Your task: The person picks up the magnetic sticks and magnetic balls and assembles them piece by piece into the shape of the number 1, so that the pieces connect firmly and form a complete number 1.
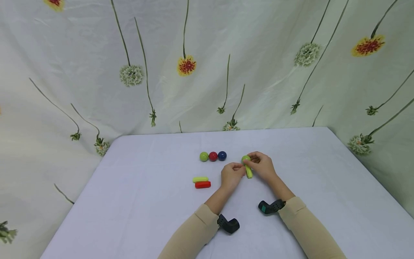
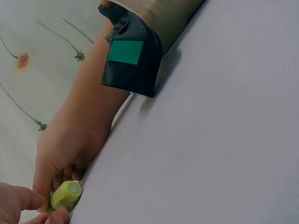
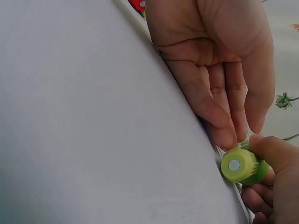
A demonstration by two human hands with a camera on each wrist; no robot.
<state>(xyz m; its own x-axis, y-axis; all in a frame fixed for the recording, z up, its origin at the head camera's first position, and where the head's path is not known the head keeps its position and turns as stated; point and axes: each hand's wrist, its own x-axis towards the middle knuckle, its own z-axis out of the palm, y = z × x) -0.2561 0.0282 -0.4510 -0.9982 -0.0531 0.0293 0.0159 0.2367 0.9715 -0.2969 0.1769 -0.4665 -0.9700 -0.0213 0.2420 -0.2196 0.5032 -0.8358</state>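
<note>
My right hand (image 1: 262, 167) pinches a light green ball (image 1: 245, 158) between thumb and fingers. A short yellow-green stick (image 1: 248, 172) points from that ball toward me; a round silver disc shows in its near end (image 3: 234, 165). Beside the stick is my left hand (image 1: 232, 175), its fingertips right at it. In the right wrist view the left hand's fingers (image 3: 215, 93) are loosely bent, with the thumb apart from them. The left wrist view shows the stick (image 2: 65, 194) under the right hand (image 2: 70, 140), hiding most of the ball.
Left of the hands, a green ball (image 1: 203, 156), a red ball (image 1: 213, 156) and a blue ball (image 1: 222, 155) stand in a row. Nearer lie a yellow-green stick (image 1: 200, 179) and a red stick (image 1: 202, 185), side by side. A flowered cloth (image 1: 207, 90) hangs behind the white-covered table (image 1: 145, 216).
</note>
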